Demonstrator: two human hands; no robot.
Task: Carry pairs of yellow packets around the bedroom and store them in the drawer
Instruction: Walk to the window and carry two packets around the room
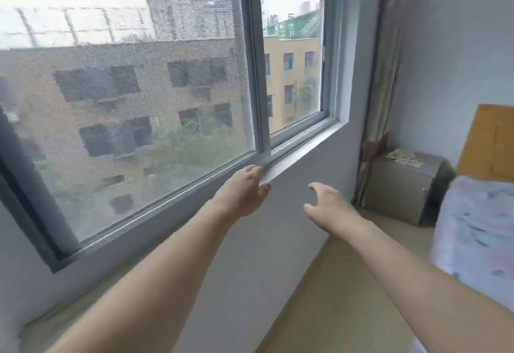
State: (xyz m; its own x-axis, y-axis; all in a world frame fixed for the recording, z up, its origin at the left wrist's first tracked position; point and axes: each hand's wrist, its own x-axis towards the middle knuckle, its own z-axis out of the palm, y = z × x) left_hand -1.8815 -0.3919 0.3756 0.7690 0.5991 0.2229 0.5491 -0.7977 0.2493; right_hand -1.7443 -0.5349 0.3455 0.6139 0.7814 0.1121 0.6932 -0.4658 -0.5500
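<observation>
both my arms reach forward through the middle of the frame. my left hand (244,191) is at the edge of the windowsill (292,158), fingertips over the sill's lip and thumb below it; i cannot tell whether they actually touch it. my right hand (331,208) hangs in the air just right of centre, fingers spread and loosely bent, holding nothing. neither hand grips anything.

the yellow packets (404,157) lie at the right of the frame on top of a small grey bedside cabinet (403,188), well apart from both hands; they are blurred, so i cannot count them. the cabinet stands in the corner below a hanging curtain (386,60), beside a bed with a pale patterned cover (478,230) and a wooden headboard (489,141). the sliding window (139,88) fills the upper left, with a yellow building outside.
</observation>
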